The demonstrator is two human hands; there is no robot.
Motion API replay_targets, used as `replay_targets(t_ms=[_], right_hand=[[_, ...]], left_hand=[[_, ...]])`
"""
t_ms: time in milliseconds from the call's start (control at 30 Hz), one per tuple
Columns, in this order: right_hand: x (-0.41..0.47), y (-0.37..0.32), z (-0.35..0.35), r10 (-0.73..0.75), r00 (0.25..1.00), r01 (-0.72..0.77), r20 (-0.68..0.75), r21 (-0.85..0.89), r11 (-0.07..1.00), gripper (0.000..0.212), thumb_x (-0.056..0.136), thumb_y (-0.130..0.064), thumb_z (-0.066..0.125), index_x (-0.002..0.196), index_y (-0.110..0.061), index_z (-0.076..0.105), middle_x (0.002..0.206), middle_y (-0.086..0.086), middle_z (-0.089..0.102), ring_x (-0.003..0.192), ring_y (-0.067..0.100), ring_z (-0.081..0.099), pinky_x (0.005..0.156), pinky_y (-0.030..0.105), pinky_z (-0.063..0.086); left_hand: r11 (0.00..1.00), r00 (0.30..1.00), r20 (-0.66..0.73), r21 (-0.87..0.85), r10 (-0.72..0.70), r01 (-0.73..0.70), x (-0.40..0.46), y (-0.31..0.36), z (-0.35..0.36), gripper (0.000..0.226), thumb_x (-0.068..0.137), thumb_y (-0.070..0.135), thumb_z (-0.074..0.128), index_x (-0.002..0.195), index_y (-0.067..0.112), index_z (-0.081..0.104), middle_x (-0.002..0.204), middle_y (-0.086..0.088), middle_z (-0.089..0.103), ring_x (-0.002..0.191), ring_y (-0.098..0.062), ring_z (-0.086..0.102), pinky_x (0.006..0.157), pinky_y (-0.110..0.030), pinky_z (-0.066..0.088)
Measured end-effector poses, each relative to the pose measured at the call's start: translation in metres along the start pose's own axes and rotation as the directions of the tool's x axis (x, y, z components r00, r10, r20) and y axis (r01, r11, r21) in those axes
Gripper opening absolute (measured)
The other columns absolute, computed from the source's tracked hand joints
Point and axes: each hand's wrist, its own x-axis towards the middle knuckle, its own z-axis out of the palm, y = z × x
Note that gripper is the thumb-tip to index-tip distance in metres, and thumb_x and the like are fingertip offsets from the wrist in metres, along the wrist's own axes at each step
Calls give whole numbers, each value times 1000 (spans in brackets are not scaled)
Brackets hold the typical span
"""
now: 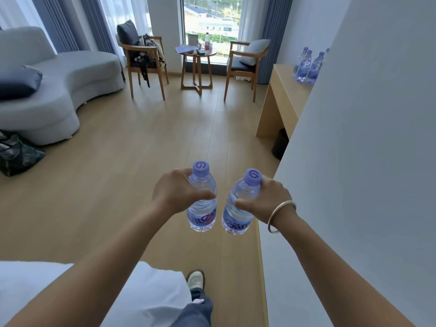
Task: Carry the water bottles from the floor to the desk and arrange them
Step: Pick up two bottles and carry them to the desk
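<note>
So, your left hand (175,193) gripping one bottle (202,201), right hand (265,197) wrapped round another (238,208), wall edge (306,109) close right, open floor (146,128) ahead, desk (286,90) beyond with more bottles (306,64).

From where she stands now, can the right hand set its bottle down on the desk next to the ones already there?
Probably not yet. The right hand grips its bottle well short of the desk, and a white wall partly hides the bottles there. The floor ahead looks free.
</note>
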Motion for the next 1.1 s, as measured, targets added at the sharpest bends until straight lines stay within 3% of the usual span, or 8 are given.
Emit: replay_targets(t_ms=[200,300,467,633,733,867,967,1100], right_hand=[[120,-7,21,39,999,-39,-7,-19,999,26,63,-43,68,76,-27,52,63,-12,50,61,10,50,48,18,34],[174,-13,28,83,996,-83,-36,-1,997,27,62,-43,68,75,-25,53,63,-11,51,62,13,52,50,20,38],[249,-14,31,162,983,-160,-84,26,987,29,62,-44,68,76,-23,53,64,-8,53,64,15,54,57,24,46],[319,0,29,207,973,-206,-102,21,978,28,62,-44,67,70,-24,50,60,-9,50,59,12,51,50,20,38],[364,13,27,234,967,-230,-99,44,972,28,61,-43,68,67,-27,46,61,-10,50,59,9,50,48,19,34],[435,40,23,258,963,-255,-76,49,966,28,59,-45,66,74,-26,53,67,-7,56,65,14,55,55,24,45],[494,62,11,291,953,-287,-88,56,956,30,58,-44,65,79,-24,57,71,-6,59,67,15,56,57,24,46],[569,91,-10,321,942,-317,-97,56,947,33,60,-43,65,85,-24,57,73,-5,60,68,17,57,55,24,42]], left_hand=[[1000,999,35,-20,11,-11,130,-8,-7,30,48,52,77,70,35,66,53,15,60,56,-3,57,50,-23,41],[999,996,79,4,50,-50,193,-7,-18,33,53,48,80,81,32,69,67,12,67,69,-8,64,59,-27,49],[996,992,95,9,88,-90,281,-4,-27,36,55,48,81,84,31,69,68,11,67,69,-10,64,56,-25,45],[993,982,150,5,119,-121,359,2,-15,46,53,51,80,90,26,71,76,8,70,74,-13,66,66,-32,52],[992,976,176,7,125,-128,408,8,3,49,48,55,77,87,27,70,73,8,69,73,-13,65,64,-31,51],[989,967,208,8,144,-149,483,26,32,47,45,55,72,78,22,69,71,-1,68,72,-19,64,64,-37,51],[983,957,234,18,172,-181,542,48,53,26,53,45,79,67,30,64,60,8,61,65,-15,60,56,-28,44],[983,950,255,1,179,-185,620,80,76,34,44,52,70,68,29,65,61,7,62,66,-16,62,60,-31,48]])
